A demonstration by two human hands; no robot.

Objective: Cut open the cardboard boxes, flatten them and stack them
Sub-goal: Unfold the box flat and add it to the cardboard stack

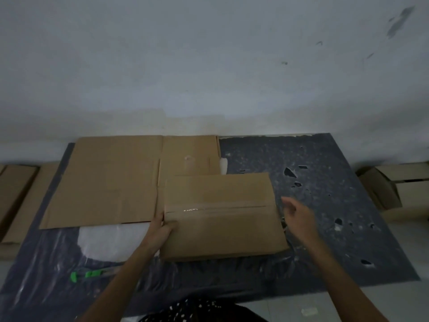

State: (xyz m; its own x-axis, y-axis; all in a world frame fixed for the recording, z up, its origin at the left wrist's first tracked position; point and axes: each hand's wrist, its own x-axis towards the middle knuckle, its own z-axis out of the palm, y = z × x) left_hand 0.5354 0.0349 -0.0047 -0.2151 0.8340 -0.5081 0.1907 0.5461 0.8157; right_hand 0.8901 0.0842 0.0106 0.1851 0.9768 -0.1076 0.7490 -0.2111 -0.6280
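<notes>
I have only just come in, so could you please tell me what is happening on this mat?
A person is breaking down cardboard boxes on a dark mat. Their left hand grips the left edge of a taped box, whose tape seam looks uncut, while the right hand hovers open by its right edge. A flattened cardboard sheet lies on the mat behind and to the left of it. A green-handled cutter lies untouched near the left forearm.

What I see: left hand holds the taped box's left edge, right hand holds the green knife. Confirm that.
Wrong: the head view shows the right hand open and empty; the green knife lies on the mat. The left hand does hold the taped box by its left edge.
</notes>
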